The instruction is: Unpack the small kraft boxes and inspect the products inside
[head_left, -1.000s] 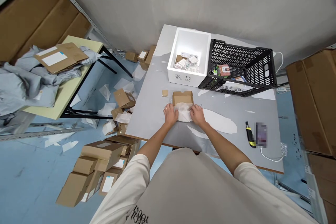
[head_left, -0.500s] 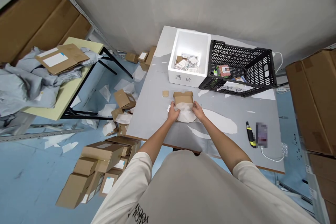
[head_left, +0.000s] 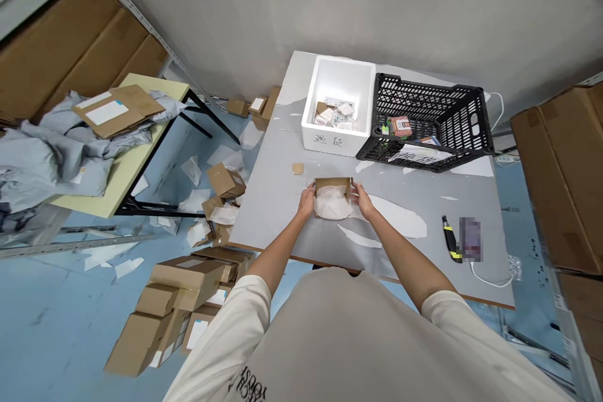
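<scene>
A small open cardboard box (head_left: pixel 325 182) stands on the grey table, with crumpled white paper (head_left: pixel 332 203) lying in it and over its front. My left hand (head_left: pixel 307 200) grips the box's left side, and my right hand (head_left: pixel 362 200) grips the right side, with its fingers along the wall. Whatever lies under the paper is hidden. Just behind my left hand, a small flat tan square (head_left: pixel 298 168) rests on the tabletop.
At the back are a white foam box (head_left: pixel 330 142) with small packs and a black plastic crate (head_left: pixel 433 91) with colourful packages. A black-and-yellow cutter (head_left: pixel 451 240) and a pixelated item (head_left: pixel 470 239) lie at right. Cartons (head_left: pixel 188 273) crowd the floor at left.
The box's raised back flap is no longer upright, and the paper now sits within the box's walls. My hands have shifted from the paper's edges to the box's sides.
</scene>
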### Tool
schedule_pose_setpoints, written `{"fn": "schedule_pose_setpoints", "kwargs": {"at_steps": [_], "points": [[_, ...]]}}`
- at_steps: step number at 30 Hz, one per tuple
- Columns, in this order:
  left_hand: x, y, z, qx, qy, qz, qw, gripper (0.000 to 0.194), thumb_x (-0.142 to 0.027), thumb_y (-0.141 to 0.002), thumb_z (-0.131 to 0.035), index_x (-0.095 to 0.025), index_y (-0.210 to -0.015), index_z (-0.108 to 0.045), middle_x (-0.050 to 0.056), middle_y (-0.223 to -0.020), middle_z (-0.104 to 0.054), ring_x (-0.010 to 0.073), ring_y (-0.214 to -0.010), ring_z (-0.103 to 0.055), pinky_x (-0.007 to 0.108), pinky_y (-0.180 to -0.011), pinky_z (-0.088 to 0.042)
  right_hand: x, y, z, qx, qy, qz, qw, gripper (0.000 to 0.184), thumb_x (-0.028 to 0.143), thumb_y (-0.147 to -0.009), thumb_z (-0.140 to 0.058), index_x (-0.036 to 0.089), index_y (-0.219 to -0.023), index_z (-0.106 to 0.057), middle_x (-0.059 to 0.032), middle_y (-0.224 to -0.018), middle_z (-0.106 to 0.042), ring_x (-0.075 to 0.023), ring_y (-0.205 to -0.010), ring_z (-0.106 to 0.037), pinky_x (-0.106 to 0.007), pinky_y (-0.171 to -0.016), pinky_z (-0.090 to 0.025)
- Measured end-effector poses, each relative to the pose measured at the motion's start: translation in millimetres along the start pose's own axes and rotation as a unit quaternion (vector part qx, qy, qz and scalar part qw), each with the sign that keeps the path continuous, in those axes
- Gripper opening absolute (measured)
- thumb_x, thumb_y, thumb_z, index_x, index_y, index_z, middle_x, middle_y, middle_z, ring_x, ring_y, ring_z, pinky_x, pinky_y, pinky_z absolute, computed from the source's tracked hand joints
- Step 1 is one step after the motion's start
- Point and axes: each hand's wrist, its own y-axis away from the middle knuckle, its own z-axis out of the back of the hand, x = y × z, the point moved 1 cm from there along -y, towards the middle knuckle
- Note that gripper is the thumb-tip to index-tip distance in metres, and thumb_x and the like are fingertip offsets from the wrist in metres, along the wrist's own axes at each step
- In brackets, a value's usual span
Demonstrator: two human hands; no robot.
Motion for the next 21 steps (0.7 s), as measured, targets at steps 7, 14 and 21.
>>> {"fn": "schedule_pose_setpoints", "kwargs": {"at_steps": [7,14,21], "points": [[13,15,7.9,0.029,0.079,0.025,0.996,0.064,-0.061,-0.098,-0.025,-0.017,-0.103,-0.070,0.009,-0.107,-0.072,0.0224,-0.105,-0.065,0.037,-0.101,-0.046,-4,16,10,0.030,0.013,-0.014,0.999,0.078,0.079,-0.089,-0.022,0.026,-0.121,-0.070,-0.0086,-0.122,-0.069,-0.0281,-0.121,-0.057,-0.048,-0.106,-0.038],[38,49,-3.0,-0.003,-0.033,0.026,0.999,0.062,-0.029,-0.066,-0.079,-0.018,-0.123,-0.058,0.012,-0.130,-0.060,0.0252,-0.117,-0.059,0.039,-0.102,-0.046,-23,35,19,0.058,0.084,0.047,0.994,0.053,0.069,-0.083,-0.053,0.023,-0.101,-0.073,-0.0074,-0.123,-0.068,-0.0272,-0.118,-0.058,-0.045,-0.109,-0.037],[53,75,-28.8,-0.005,0.008,0.063,0.998,0.081,-0.034,-0.076,-0.072,-0.021,-0.147,-0.034,0.015,-0.137,-0.057,0.0231,-0.114,-0.064,0.038,-0.096,-0.050,-43,51,18,0.067,0.086,0.028,0.994,0.052,0.057,-0.081,-0.059,0.021,-0.119,-0.059,-0.0093,-0.120,-0.066,-0.0241,-0.109,-0.060,-0.041,-0.095,-0.048]]}}
